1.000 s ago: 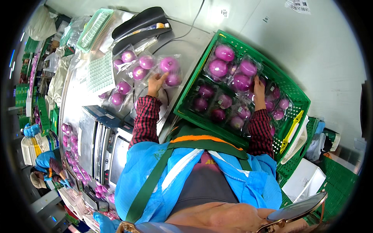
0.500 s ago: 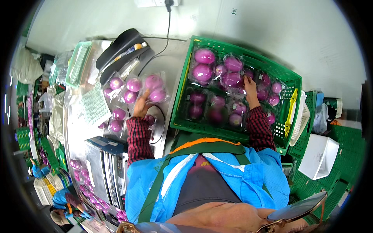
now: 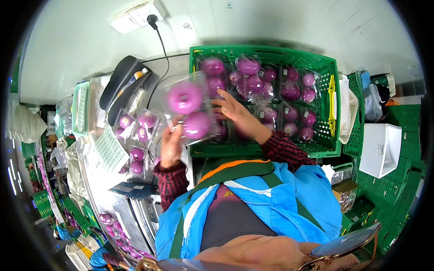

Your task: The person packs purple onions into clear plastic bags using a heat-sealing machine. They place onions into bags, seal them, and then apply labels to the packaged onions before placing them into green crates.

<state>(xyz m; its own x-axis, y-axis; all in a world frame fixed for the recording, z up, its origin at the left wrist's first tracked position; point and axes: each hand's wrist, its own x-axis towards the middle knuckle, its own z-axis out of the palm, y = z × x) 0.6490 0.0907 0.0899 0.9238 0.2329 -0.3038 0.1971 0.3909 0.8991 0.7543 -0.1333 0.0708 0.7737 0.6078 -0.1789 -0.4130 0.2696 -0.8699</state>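
Raised over the left edge of the green crate [image 3: 266, 49] is a clear plastic pack of two purple onions [image 3: 185, 98], blurred by motion. My left hand [image 3: 172, 143] pinches its lower left side. On the other side of the pack, my right hand [image 3: 242, 118] is open, fingers spread towards its edge above the crate; whether they touch it I cannot tell. Several similar onion packs [image 3: 290, 83] stand in rows inside the crate, one lying on top of others. More packs [image 3: 145, 121] rest on the metal table left of the crate.
A green-white patterned sheet [image 3: 111, 149], a pale green tray [image 3: 82, 108] and a black holder [image 3: 124, 86] lie on the table at left. A black cable [image 3: 166, 56] hangs from the wall socket. To the right are a white bin [image 3: 380, 150] and stacked green crates [image 3: 409, 135].
The left hand has lifted an onion pack off the table, to the right towards the crate. My right hand has left the pack in the crate and moved left. The view has shifted.
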